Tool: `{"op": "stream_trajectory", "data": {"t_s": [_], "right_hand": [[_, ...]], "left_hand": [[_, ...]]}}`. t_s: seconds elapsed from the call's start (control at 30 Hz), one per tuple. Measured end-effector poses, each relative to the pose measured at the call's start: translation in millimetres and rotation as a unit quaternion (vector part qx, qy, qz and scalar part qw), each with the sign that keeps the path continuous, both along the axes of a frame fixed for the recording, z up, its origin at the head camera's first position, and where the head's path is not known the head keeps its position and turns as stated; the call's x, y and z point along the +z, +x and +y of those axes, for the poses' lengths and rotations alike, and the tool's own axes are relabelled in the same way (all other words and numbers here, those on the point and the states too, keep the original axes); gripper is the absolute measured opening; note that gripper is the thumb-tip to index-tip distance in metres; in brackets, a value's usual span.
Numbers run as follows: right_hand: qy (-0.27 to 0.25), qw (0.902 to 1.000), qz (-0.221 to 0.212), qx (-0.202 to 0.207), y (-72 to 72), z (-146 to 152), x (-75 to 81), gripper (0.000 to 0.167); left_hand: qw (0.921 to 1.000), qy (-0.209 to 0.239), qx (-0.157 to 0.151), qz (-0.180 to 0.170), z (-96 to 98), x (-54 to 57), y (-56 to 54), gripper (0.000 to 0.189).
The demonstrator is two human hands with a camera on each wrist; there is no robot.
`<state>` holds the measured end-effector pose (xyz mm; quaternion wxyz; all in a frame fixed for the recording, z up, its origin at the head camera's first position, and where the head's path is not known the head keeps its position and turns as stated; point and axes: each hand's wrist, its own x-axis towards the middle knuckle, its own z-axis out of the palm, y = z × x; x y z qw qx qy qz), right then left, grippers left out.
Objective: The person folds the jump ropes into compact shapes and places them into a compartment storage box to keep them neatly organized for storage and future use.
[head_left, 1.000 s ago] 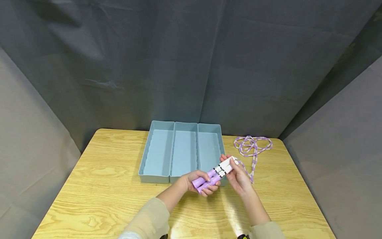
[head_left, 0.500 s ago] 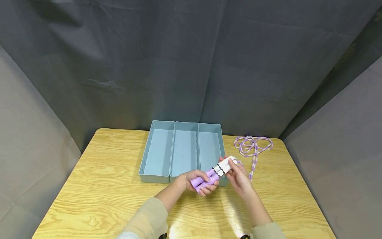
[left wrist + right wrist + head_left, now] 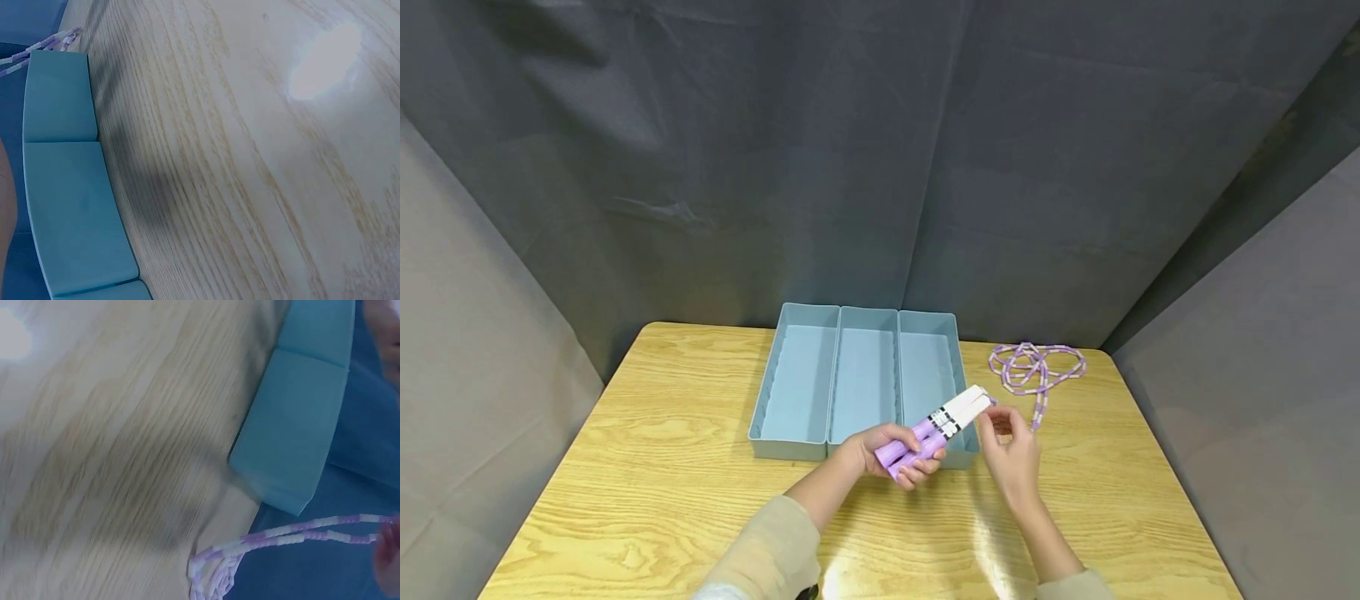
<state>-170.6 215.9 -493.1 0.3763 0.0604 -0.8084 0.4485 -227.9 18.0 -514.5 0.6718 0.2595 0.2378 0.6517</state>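
Note:
A jump rope has two purple-and-white handles (image 3: 958, 410) and a purple-and-white beaded cord (image 3: 1040, 408). In the head view, my left hand (image 3: 874, 446) grips both handles side by side by their purple ends, white ends tilted up to the right. My right hand (image 3: 1015, 454), just right of the white ends, has curled fingers and pinches the cord near where it leaves the handles. In the right wrist view the doubled beaded cord (image 3: 281, 535) runs to these fingers (image 3: 389, 559) at the frame edge. The rest of the cord lies looped on the table.
Three blue-grey bins (image 3: 790, 450) stand side by side behind the hands on the wooden table (image 3: 647, 483); their fronts (image 3: 78, 212) show in the left wrist view. A dark cloth (image 3: 760, 167) hangs behind the table, with grey panels at both sides.
My right hand has come off the white handle ends and shifted slightly right and down onto the cord. My left hand keeps hold of the handles, almost in the same place.

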Motion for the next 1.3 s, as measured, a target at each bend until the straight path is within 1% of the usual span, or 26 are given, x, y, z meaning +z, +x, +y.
{"op": "stream_trajectory", "data": {"t_s": [0.07, 0.13, 0.17, 0.27, 0.37, 0.47, 0.57, 0.7, 0.77, 0.87, 1.07, 1.2, 1.3], "right_hand": [[0.069, 0.9955, 0.06, -0.022, -1.6, 0, 3.4, 0.021], [0.128, 0.9864, 0.1, -0.03, -4.8, 2, 4.9, 0.033], [0.148, 0.9823, 0.112, -0.023, -6.9, 3, 5.1, 0.039], [0.197, 0.9725, 0.123, 0.01, -12.0, 7, 6.4, 0.048], [0.228, 0.9644, 0.126, 0.048, -16.8, 10, 6.3, 0.054], [0.248, 0.9568, 0.132, 0.076, -20.5, 12, 6.4, 0.056], [0.263, 0.9496, 0.142, 0.094, -23.6, 13, 7.1, 0.052], [0.283, 0.9412, 0.157, 0.099, -27.6, 16, 5.9, 0.043], [0.288, 0.9399, 0.157, 0.097, -28.8, 17, 4.8, 0.044], [0.291, 0.9407, 0.148, 0.091, -29.4, 19, 3.3, 0.047], [0.281, 0.9484, 0.124, 0.078, -29.2, 22, 1.4, 0.054], [0.265, 0.9546, 0.107, 0.083, -29.8, 22, 0.7, 0.05], [0.249, 0.9591, 0.087, 0.102, -30.2, 22, 1.1, 0.044]], "left_hand": [[1.0, 0.001, 0.0, 0.004, -0.1, -1.4, -0.6, 0.025], [1.0, 0.002, -0.001, 0.009, -0.2, -3.1, -1.4, 0.025], [0.9999, 0.002, 0.0, 0.012, -0.3, -3.8, -1.7, 0.025], [0.9998, 0.005, -0.002, 0.017, -0.6, -5.1, -2.6, 0.024], [0.9997, 0.009, -0.002, 0.021, -1.3, -4.0, -2.6, 0.023], [0.9996, 0.013, -0.005, 0.024, -2.4, -2.2, -2.1, 0.022], [0.9995, 0.016, -0.009, 0.026, -3.2, -1.0, -1.5, 0.022], [0.9993, 0.021, -0.016, 0.028, -3.4, -0.8, -1.0, 0.022], [0.9991, 0.023, -0.02, 0.03, -3.4, -0.2, -0.6, 0.022], [0.9988, 0.024, -0.027, 0.032, -3.6, 0.7, -0.2, 0.021], [0.9981, 0.025, -0.042, 0.038, -3.4, 2.9, -0.2, 0.021], [0.9976, 0.026, -0.05, 0.041, -3.4, 4.6, -0.2, 0.021], [0.9975, 0.028, -0.051, 0.041, -4.3, 5.7, -0.1, 0.021]]}}
